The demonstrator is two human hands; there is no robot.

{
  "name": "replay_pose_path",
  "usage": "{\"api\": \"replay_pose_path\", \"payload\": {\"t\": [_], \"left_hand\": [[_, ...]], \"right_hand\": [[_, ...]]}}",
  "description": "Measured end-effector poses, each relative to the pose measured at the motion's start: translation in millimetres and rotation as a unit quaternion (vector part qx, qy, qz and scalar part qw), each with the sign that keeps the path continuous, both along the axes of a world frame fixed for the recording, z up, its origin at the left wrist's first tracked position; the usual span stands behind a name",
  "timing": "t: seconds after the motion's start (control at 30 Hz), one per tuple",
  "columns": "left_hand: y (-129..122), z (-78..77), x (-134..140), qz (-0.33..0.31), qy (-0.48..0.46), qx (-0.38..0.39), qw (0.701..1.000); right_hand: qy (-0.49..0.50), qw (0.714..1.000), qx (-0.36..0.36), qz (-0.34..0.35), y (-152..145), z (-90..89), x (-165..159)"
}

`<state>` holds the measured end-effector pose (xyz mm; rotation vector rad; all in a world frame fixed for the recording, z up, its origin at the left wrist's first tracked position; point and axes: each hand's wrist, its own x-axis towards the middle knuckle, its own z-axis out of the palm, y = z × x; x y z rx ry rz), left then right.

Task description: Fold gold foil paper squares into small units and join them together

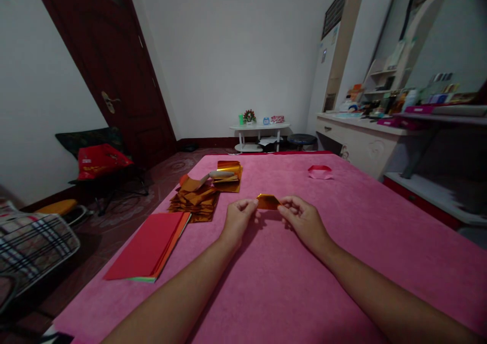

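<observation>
A small folded piece of shiny gold foil paper (268,202) is held up just above the pink cloth, stretched between both hands. My left hand (240,219) pinches its left end between thumb and fingers. At the right end, my right hand (304,220) grips it the same way, thumb in front. The paper's upper corners look slanted, its lower edge straight. Left of my left hand lies a heap of folded gold-brown papers (196,202). Behind that heap sits a stack of gold foil sheets (230,184) with a grey-handled tool (221,174) lying on top, its kind unclear.
Red and other coloured paper sheets (148,247) lie on the pink-covered table (266,293) at the left. A pink and red band (320,172) rests at the far right. Beyond stand a white side table (259,127), a dark stool (302,140) and a dresser (361,141).
</observation>
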<state>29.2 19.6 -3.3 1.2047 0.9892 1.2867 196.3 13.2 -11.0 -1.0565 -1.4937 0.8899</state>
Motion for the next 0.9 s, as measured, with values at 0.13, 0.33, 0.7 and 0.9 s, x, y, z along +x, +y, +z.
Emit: {"api": "replay_pose_path", "payload": {"t": [0.13, 0.33, 0.7, 0.9], "left_hand": [[3, -6.9, 0, 0.021, 0.036, 0.022, 0.999], [11, -21.1, -1, -0.013, 0.105, 0.096, 0.99], [10, -14.2, -2, 0.007, 0.097, 0.036, 0.995], [9, -13.7, -1, 0.017, 0.086, 0.039, 0.995]], "right_hand": [[0.021, 1.0, 0.001, -0.016, 0, 0.8, 2], [0.066, 0.993, -0.09, -0.037, 10, -6.0, 8], [0.054, 0.994, -0.099, -0.005, 8, -6.5, 6], [0.039, 0.995, -0.093, -0.005, 8, -7.4, 5]]}}
